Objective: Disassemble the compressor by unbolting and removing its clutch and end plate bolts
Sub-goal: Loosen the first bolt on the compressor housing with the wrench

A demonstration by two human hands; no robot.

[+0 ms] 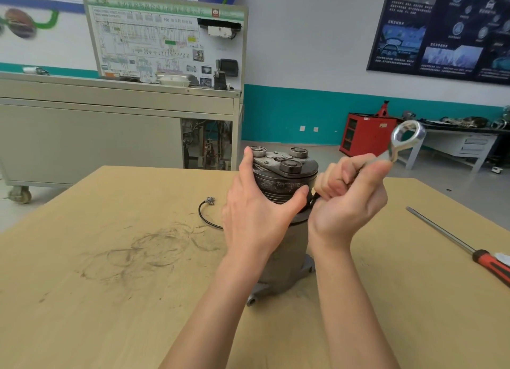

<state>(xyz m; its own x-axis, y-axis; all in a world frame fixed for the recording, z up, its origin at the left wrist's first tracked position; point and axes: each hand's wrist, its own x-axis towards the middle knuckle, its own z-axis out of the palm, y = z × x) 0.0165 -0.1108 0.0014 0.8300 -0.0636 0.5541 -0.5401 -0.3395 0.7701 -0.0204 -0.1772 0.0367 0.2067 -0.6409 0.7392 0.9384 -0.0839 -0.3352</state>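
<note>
Spanning the clutch [287,164], the left hand [254,217] steadied the upright compressor [289,252]; the right hand [347,200], fingers clenched round the spanner [408,132], held its ring raised right of the clutch.

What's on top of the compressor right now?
The clutch plate, with three round bosses and a flat metal strap between them. Left hand gripping the compressor hides its left edge; centre bolt not discernible. Right hand holds the wrench clear of it.
</note>
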